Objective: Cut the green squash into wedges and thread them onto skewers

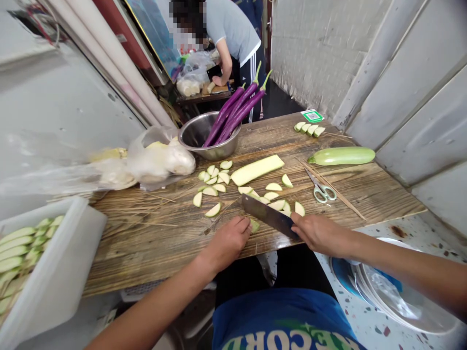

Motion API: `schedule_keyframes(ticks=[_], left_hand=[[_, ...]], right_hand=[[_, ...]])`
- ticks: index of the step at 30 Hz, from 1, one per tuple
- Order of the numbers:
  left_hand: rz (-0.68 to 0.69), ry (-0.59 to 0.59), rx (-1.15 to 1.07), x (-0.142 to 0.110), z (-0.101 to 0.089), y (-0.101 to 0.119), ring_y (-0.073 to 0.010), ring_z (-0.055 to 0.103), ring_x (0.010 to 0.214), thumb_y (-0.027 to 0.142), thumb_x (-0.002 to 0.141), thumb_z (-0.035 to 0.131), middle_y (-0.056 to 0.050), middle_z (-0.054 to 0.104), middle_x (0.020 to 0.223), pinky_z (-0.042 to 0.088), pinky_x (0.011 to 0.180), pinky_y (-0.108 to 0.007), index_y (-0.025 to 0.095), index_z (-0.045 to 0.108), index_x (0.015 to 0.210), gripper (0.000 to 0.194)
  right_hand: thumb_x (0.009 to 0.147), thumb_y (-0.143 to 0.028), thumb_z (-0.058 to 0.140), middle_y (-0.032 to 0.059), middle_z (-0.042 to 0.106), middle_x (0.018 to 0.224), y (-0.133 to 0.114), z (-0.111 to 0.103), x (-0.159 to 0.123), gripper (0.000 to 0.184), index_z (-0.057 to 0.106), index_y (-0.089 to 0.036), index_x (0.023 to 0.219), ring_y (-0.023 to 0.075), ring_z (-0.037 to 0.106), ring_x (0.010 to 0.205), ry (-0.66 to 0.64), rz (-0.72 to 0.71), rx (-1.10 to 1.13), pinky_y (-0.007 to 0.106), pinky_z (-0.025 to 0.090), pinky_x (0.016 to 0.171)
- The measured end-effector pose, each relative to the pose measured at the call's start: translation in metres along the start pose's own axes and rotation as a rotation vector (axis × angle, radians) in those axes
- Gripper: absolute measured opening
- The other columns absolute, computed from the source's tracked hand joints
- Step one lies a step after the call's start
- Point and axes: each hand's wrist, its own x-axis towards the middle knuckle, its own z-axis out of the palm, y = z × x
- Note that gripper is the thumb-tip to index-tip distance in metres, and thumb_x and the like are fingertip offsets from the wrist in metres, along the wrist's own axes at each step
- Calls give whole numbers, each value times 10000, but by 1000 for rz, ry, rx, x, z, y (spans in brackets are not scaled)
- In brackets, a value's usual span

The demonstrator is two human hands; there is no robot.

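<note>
My right hand (310,233) grips the handle of a cleaver (268,214), its dark blade angled to the left over the wooden table. Close below the blade, my left hand (233,238) is closed, its fingertips at a small green zucchini piece (254,225) partly hidden by them. Half-moon zucchini slices (277,204) lie along the far side of the blade. More slices (213,209) are scattered to the left. Just beyond the blade rests a long halved zucchini (258,170), its pale cut face up.
Purple eggplants (237,114) stick out of a metal bowl (189,133). Scissors (323,192), wooden skewers (343,197) and a whole zucchini (342,155) lie at right. A white bin (73,253) of skewered slices stands at left. Another person (233,29) works beyond the table.
</note>
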Motion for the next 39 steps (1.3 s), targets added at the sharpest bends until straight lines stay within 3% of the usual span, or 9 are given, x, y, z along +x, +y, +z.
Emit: schedule_keyframes(ticks=[9, 15, 28, 39], left_hand=[[57, 78, 57, -2, 2, -4, -208, 521, 935, 116, 875, 305, -130, 601, 986, 481, 792, -358, 90, 593, 983, 309], [52, 78, -8, -4, 4, -5, -208, 518, 962, 106, 868, 321, -134, 590, 1017, 479, 807, -364, 100, 588, 1000, 298], [61, 114, -29, -4, 8, -4, -217, 500, 1027, 85, 854, 372, -169, 573, 1044, 459, 858, -374, 67, 566, 1038, 269], [33, 130, -8, -4, 11, -2, -207, 513, 992, 115, 883, 308, -146, 589, 1026, 487, 805, -389, 101, 577, 1018, 301]], right_hand=[[873, -190, 390, 29, 613, 572, -17, -19, -12, 64, 433, -155, 905, 142, 544, 462, 50, -61, -148, 259, 170, 433], [865, -172, 390, 13, 589, 533, -16, -16, -12, 53, 428, -154, 898, 138, 530, 441, 100, -81, -177, 260, 148, 425], [852, -156, 392, 32, 607, 562, -19, -18, -12, 71, 454, -145, 885, 149, 564, 466, 16, -37, -115, 253, 203, 418], [829, -128, 419, 50, 634, 628, -21, -17, -12, 91, 465, -138, 908, 158, 597, 540, -41, -42, -100, 240, 268, 442]])
